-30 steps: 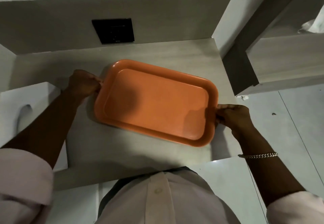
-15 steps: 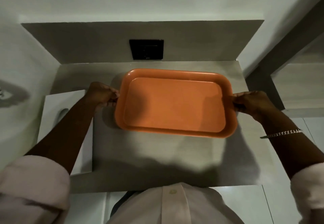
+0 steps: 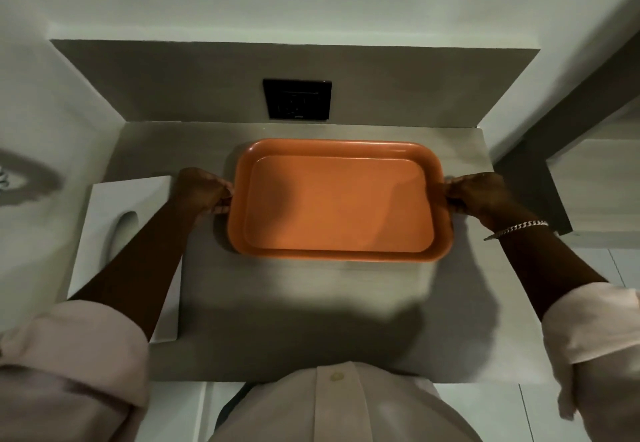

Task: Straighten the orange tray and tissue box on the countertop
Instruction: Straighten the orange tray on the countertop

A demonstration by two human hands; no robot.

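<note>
Orange tray (image 3: pixel 337 206), skewed a second ago, now squared to backsplash (image 3: pixel 207 85). Short rims pinched by left hand (image 3: pixel 202 190) and right hand (image 3: pixel 479 194). Tissue box (image 3: pixel 114 233) judged unstraightened.

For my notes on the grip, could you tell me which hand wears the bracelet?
The right hand, gripping the orange tray by its right end; the left hand has a bare wrist.

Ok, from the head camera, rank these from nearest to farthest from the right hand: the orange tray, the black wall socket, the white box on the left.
1. Orange tray: gripped by the right hand at its right end.
2. Black wall socket: on the backsplash, behind the tray.
3. White box: far left, beyond the left hand.
</note>
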